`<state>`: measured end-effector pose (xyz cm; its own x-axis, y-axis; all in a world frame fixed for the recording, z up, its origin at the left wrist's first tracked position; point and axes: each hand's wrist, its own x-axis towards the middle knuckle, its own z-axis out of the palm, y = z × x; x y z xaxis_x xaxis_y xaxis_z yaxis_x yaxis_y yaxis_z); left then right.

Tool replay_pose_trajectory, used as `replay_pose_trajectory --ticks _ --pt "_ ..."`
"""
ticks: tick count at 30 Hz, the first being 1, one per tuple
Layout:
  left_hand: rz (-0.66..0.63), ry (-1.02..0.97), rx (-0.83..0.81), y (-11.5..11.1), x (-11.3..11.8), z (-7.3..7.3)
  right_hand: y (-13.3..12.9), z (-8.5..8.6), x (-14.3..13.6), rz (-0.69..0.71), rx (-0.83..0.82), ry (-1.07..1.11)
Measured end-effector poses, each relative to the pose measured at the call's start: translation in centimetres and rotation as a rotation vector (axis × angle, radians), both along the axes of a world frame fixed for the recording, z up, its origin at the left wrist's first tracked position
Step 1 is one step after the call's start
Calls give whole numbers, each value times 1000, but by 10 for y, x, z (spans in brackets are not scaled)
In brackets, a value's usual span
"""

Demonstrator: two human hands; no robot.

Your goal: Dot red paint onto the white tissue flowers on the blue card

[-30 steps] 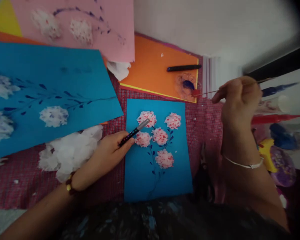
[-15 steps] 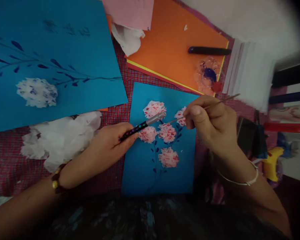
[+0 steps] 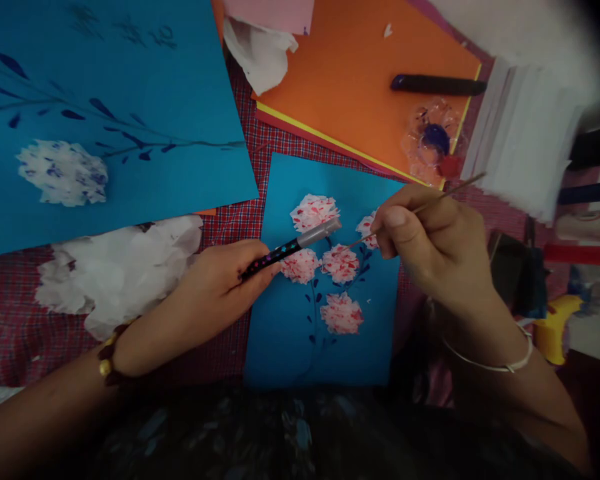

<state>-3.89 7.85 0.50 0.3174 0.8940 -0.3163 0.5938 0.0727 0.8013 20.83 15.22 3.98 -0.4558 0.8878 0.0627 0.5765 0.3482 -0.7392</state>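
Note:
A small blue sheet [image 3: 280, 347] lies in front of me, bearing several pink-speckled paper flowers [image 3: 342, 313] and painted dark blue stems and leaves. My left hand [image 3: 235, 270] is closed on a black patterned pen with a grey end [image 3: 300, 244], which points over the sheet between the upper-left flowers. My right hand [image 3: 427, 233] pinches a thin brown stick [image 3: 453, 192] above the sheet's right edge. The stick's lower end is at the middle flower [image 3: 340, 264]; whether it touches is unclear.
A larger blue sheet [image 3: 170, 180] with a blue-speckled flower lies left, crumpled white paper [image 3: 125, 267] below it. Orange sheets [image 3: 340, 87] behind carry a dark pen [image 3: 437, 85] and a clear dish [image 3: 435, 137]. White paper strips [image 3: 525, 133] and a yellow tool [image 3: 557, 327] are at the right.
The view has shifted slightly, so the sheets at the back sit a little higher and the right-hand items farther right. Both hands keep their holds.

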Motion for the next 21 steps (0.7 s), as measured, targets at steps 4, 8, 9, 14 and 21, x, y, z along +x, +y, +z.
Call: replay_pose_trajectory --ticks 4,8,9,14,21 --pt "-6 -1 4 0 0 -1 1 -5 1 5 -3 -5" --pt "-21 -2 0 1 -1 -1 1 -6 4 9 9 46" --pt "-24 -3 0 1 -1 0 1 -5 5 1 21 59" --pt "-28 -8 -2 1 -1 1 0 3 8 -64 64 99" --pt "-27 -2 9 2 0 1 1 1 6 -53 85 92"
